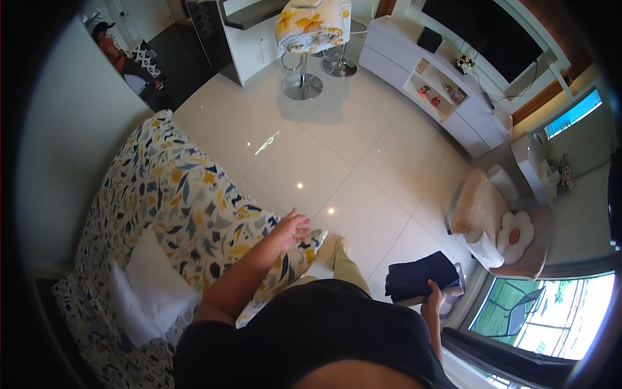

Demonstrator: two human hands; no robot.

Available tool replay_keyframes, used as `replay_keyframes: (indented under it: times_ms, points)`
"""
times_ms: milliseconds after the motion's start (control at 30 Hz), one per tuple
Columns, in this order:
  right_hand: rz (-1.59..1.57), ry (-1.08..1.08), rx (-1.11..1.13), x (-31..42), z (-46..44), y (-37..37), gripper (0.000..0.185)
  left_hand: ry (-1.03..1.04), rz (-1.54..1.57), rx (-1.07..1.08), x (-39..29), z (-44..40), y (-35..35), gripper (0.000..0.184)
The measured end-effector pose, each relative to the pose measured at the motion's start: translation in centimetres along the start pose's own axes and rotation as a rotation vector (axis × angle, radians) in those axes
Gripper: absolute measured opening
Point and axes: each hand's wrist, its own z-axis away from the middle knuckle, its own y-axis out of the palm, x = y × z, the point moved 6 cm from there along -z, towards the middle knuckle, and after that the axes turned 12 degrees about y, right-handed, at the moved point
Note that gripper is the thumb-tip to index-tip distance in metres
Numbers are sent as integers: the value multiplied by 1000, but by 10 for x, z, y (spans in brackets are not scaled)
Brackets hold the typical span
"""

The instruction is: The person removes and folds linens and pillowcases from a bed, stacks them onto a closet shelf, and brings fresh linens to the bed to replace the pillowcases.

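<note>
My left hand (293, 231) is raised over the edge of the patterned cover (188, 207), its fingers apart and nothing in them. On the right, my right hand (435, 297) grips a folded dark navy cloth (421, 273) by its lower edge, the thumb on top. Something lighter shows under the cloth, too hidden to name. The cover, white with yellow, grey and dark leaf shapes, drapes over a large piece of furniture on the left. White pillows (159, 285) lie on it.
Stools (302, 85) stand ahead, with a yellow-flowered folded bedding bundle (312, 29) on top. A white cabinet (402, 55) runs along the right wall. A cushioned seat (479, 207) stands at the right, near a window (551, 314). A person (115, 55) sits at the far left.
</note>
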Motion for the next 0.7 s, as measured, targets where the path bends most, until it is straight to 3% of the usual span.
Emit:
replay_keyframes:
  times_ms: [33,67,233,467,600,633,700]
  points:
    - [22,47,50,11,-20,41,48,-30,16,-16,-4,-17,12,72]
    - [50,97,106,20,-37,87,48,-64,21,25,-16,-26,28,82]
    - [126,96,475,59,-55,337,39,-30,66,-9,-46,-75,21,75]
    - [191,250,853,81,4,625,38,29,304,-262,-132,-122,-92,49]
    - [69,404,876,48,45,748,40,69,252,-399,-234,-159,-157,47]
    - [53,418,891,42,58,777,41,89,305,-402,-262,-174,-175,53]
    - [96,467,908,36,81,834,43,238,135,-461,-342,-200,-199,58]
